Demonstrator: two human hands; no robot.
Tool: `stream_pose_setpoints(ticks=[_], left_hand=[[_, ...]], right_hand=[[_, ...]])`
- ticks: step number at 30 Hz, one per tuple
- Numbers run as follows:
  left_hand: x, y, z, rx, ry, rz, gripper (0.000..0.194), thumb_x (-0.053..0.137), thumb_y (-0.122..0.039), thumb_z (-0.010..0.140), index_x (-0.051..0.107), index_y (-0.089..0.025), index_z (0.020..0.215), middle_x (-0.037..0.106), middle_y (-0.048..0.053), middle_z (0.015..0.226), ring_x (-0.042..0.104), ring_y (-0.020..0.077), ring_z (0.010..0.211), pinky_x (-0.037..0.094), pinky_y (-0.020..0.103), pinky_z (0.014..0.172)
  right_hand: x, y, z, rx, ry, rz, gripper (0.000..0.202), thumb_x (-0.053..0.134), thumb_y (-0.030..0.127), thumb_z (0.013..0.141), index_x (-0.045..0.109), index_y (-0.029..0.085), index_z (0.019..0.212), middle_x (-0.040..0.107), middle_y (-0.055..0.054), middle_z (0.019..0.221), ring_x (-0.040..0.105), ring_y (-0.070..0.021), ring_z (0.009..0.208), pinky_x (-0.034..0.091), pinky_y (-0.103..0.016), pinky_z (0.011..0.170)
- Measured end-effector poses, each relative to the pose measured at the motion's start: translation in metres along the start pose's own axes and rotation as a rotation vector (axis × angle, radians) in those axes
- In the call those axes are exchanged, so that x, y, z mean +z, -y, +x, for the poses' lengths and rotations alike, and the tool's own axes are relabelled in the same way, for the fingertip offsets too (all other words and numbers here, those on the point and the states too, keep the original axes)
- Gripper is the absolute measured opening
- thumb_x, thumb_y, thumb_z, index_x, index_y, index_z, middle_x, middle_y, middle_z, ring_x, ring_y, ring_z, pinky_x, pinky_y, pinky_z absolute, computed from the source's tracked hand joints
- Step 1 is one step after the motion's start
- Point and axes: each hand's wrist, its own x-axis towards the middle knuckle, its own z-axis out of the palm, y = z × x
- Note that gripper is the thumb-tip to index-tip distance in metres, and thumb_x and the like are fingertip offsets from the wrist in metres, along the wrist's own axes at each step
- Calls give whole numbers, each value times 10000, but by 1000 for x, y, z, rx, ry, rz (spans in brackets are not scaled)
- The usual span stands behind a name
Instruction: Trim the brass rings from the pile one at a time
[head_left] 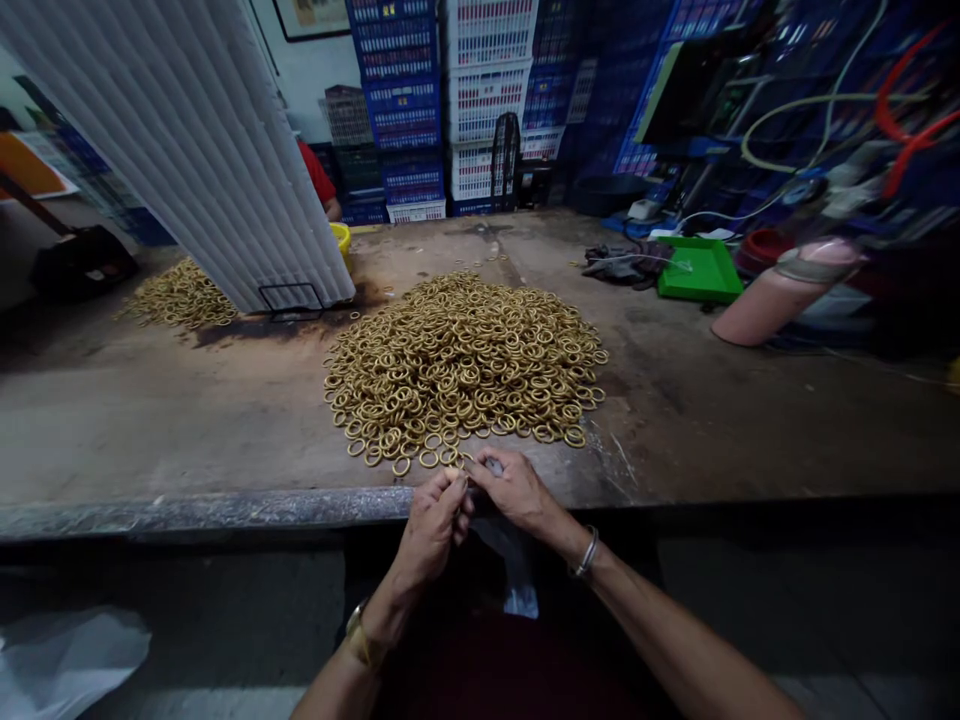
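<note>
While you are leaning over the near edge of the worn brown tabletop (150, 420), your left hand (433, 530) and your right hand (514, 492) are meeting just in front of you, fingertips touching. Your left hand is pinching a small brass-coloured metal ring (454, 474) between thumb and fingers, right at the tabletop's edge. Your right hand is curling closed around the top of a thin clear plastic bag (517, 575), which is hanging down below the edge between your forearms; what else your right fingers are gripping I cannot tell. You are wearing a gold wristwatch (360, 632) on the left wrist and a silver metal bangle (587, 552) on the right.

Just beyond your hands, a large heap of brass-coloured metal rings (461, 360) is spreading across the middle of the tabletop, its nearest loose rings lying just beside your fingertips. A smaller heap of the same rings (180, 295) is sitting far to the left, partly behind a white ribbed panel (202, 140) that is leaning across the tabletop. A green plastic tray (697, 272) and a pink cylindrical bottle lying on its side (780, 295) are resting well apart to the right. Blue and white plastic crates (450, 100) are standing stacked along the back wall, and a person in a red sleeve (316, 175) is partly showing behind the panel.
</note>
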Motion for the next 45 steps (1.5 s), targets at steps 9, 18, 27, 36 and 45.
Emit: stream_pose_setpoints(ticks=[9,18,27,36,45], left_hand=[[0,1,0,-6,36,-125,242,545,-395,778,481,-161,776,459,-51,602,348,23,422,236,144,392],[2,3,1,79,-19,-30,265,523,-431,782,471,-175,736,445,-58,586,322,30,415,232,152,391],[4,2,-1,170,-103,122,296,551,-442,755,473,-167,679,430,-60,523,347,41,416,267,158,401],[5,-2,-16,-5,39,-335,260,577,-399,753,475,-162,717,537,-13,665,410,46,433,288,161,369],[-13,4,-9,-45,-27,-513,202,609,-312,733,513,-155,817,591,37,755,505,87,550,330,164,411]], right_hand=[[0,-7,3,33,-13,55,164,462,271,755,539,167,654,520,34,554,445,-85,509,344,-186,497],[-4,-9,-15,-234,79,-416,122,436,143,737,548,190,727,559,8,593,479,-106,535,297,-202,524],[-4,-8,-15,-168,144,-628,159,431,135,730,561,189,803,618,-23,676,538,-135,610,277,-215,542],[-7,-11,6,-52,-49,-818,184,406,254,828,545,203,938,643,-36,788,572,-153,685,288,-243,583],[9,-1,18,-29,-23,-872,170,459,238,803,523,201,957,618,-57,937,571,-172,805,309,-250,614]])
